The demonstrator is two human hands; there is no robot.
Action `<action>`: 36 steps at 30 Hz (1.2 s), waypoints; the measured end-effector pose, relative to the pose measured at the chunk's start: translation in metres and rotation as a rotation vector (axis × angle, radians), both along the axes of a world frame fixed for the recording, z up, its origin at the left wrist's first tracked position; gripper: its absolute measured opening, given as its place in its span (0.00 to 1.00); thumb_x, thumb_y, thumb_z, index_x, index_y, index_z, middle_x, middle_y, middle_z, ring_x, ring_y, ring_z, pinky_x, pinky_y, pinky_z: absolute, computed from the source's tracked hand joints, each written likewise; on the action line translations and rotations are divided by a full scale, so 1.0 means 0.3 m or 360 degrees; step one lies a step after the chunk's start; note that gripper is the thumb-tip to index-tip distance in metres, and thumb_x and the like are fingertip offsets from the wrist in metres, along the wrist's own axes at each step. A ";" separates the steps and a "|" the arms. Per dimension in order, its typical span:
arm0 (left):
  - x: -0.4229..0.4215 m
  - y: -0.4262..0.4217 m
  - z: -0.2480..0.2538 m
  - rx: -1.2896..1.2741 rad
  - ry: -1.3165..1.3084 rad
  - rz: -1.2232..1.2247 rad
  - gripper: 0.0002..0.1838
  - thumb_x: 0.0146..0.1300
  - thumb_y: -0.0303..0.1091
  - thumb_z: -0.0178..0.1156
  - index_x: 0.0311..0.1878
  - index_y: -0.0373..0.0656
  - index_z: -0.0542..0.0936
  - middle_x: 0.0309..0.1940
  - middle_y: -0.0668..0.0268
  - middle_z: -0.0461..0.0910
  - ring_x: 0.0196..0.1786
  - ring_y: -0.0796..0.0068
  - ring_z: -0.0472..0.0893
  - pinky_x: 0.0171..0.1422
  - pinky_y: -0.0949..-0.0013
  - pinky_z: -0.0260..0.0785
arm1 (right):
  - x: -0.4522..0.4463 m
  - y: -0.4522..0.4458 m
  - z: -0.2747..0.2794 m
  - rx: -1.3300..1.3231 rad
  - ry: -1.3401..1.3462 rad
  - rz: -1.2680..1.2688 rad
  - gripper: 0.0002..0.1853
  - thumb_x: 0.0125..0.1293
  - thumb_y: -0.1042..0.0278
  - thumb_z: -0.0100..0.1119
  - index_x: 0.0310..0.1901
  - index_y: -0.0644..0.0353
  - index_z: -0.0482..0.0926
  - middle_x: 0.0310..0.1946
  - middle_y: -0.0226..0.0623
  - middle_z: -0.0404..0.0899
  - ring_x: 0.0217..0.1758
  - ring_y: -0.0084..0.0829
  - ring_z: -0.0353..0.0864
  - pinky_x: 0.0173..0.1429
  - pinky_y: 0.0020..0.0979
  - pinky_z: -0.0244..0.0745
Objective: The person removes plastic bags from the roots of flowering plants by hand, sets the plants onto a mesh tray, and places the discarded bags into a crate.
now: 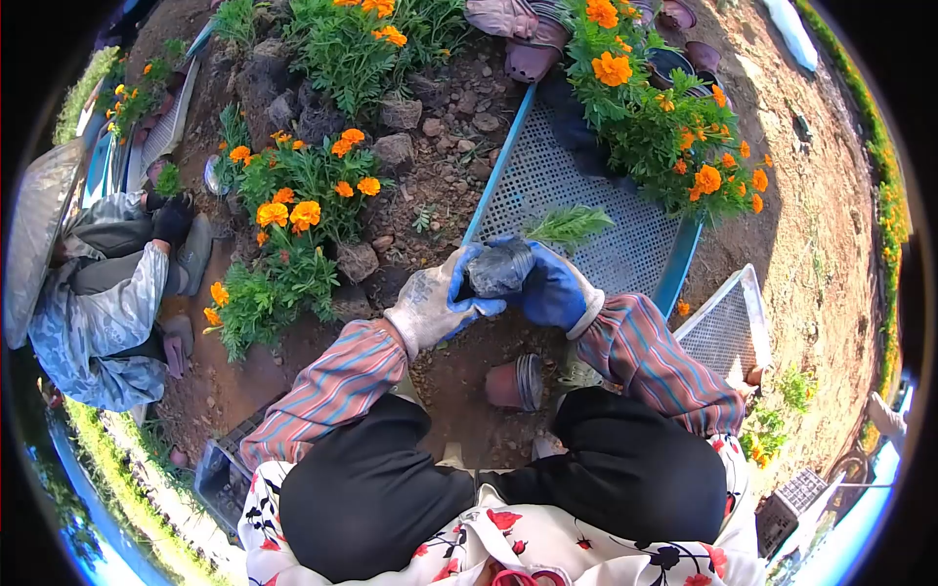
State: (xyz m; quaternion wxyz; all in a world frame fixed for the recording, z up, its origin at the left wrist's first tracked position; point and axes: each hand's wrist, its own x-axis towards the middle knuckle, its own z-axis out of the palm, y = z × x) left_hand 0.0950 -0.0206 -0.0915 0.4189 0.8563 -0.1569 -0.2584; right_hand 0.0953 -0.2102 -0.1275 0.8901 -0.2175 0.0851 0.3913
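Dark clump [499, 270], one, perhaps a potted root ball: was held between left hand [438, 301], fingers curled round its left side, and right hand [559, 290], gripping its right. Green sprig [570, 227]: projected beyond the right hand.

Dark pot [498, 271], orange flowers [305, 215], striped sleeves [337, 384]

Outdoor planting plot or nursery: sun is hitting bare brown soil [826, 176], leafy green plants with orange blooms [305, 214] are sitting on it, reddish-brown round plastic pots [505, 385] and a blue-rimmed perforated plastic crate [552, 181] are lying around.
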 end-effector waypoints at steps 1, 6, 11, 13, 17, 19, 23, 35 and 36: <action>0.005 0.011 0.002 0.0034 0.0009 -0.0050 0.37 0.49 0.44 0.66 0.59 0.39 0.61 0.42 0.53 0.78 0.45 0.61 0.79 0.46 0.65 0.71 | 0.005 0.013 0.005 0.0024 0.0061 0.0013 0.13 0.64 0.68 0.44 0.46 0.65 0.72 0.43 0.39 0.76 0.47 0.30 0.76 0.56 0.32 0.68; 0.005 0.050 -0.035 -0.0216 0.0441 0.0073 0.27 0.53 0.31 0.63 0.57 0.41 0.66 0.38 0.60 0.78 0.40 0.78 0.78 0.42 0.72 0.71 | -0.013 0.019 -0.014 0.0188 0.0299 -0.0084 0.17 0.66 0.65 0.41 0.47 0.69 0.71 0.46 0.46 0.75 0.49 0.37 0.75 0.59 0.37 0.67; -0.025 0.039 -0.075 -0.0673 0.0250 0.0512 0.21 0.52 0.26 0.62 0.50 0.39 0.71 0.40 0.68 0.77 0.40 0.84 0.75 0.45 0.75 0.71 | -0.001 0.028 -0.025 -0.0130 -0.0044 -0.0009 0.18 0.66 0.62 0.41 0.49 0.69 0.70 0.47 0.45 0.74 0.50 0.36 0.74 0.59 0.38 0.66; -0.022 0.073 -0.111 -0.0585 0.0255 0.0365 0.22 0.52 0.28 0.63 0.51 0.39 0.70 0.38 0.67 0.77 0.39 0.83 0.76 0.42 0.76 0.72 | 0.002 0.042 -0.018 0.0001 0.0024 -0.0082 0.18 0.67 0.60 0.43 0.49 0.67 0.70 0.47 0.43 0.74 0.51 0.36 0.74 0.59 0.37 0.67; -0.006 0.120 -0.073 -0.1045 0.0716 0.0923 0.18 0.53 0.29 0.62 0.48 0.41 0.72 0.35 0.69 0.77 0.29 0.87 0.73 0.28 0.82 0.66 | 0.028 0.002 -0.033 -0.0042 0.0216 -0.0228 0.15 0.66 0.59 0.45 0.49 0.58 0.71 0.48 0.39 0.74 0.53 0.35 0.72 0.59 0.39 0.66; -0.003 0.152 -0.087 -0.1094 0.0634 0.1056 0.15 0.55 0.30 0.61 0.46 0.42 0.73 0.31 0.72 0.76 0.25 0.90 0.70 0.23 0.84 0.61 | 0.054 -0.017 -0.033 -0.0048 0.0133 -0.0260 0.14 0.65 0.61 0.47 0.50 0.57 0.71 0.49 0.38 0.73 0.54 0.35 0.71 0.60 0.41 0.65; -0.039 0.200 -0.173 -0.0860 0.0935 0.1178 0.06 0.58 0.36 0.60 0.34 0.46 0.75 0.21 0.78 0.71 0.17 0.91 0.64 0.18 0.84 0.54 | 0.089 -0.024 0.015 -0.0260 0.0218 -0.0217 0.14 0.65 0.63 0.48 0.50 0.57 0.71 0.52 0.40 0.71 0.57 0.38 0.69 0.63 0.43 0.63; -0.072 0.257 -0.281 -0.0885 0.0786 0.1107 0.15 0.51 0.24 0.63 0.44 0.37 0.75 0.34 0.69 0.77 0.35 0.83 0.74 0.43 0.78 0.69 | 0.656 0.311 0.166 -0.1409 -0.0602 0.0023 0.24 0.59 0.54 0.57 0.54 0.54 0.66 0.47 0.32 0.70 0.45 0.30 0.72 0.48 0.35 0.71; -0.076 0.254 -0.290 -0.1130 0.0814 0.1154 0.16 0.52 0.23 0.62 0.46 0.37 0.74 0.36 0.69 0.77 0.36 0.83 0.74 0.45 0.77 0.69 | 0.669 0.332 0.136 -0.1480 -0.0647 0.0120 0.26 0.59 0.54 0.57 0.55 0.55 0.65 0.48 0.33 0.70 0.45 0.30 0.72 0.47 0.34 0.72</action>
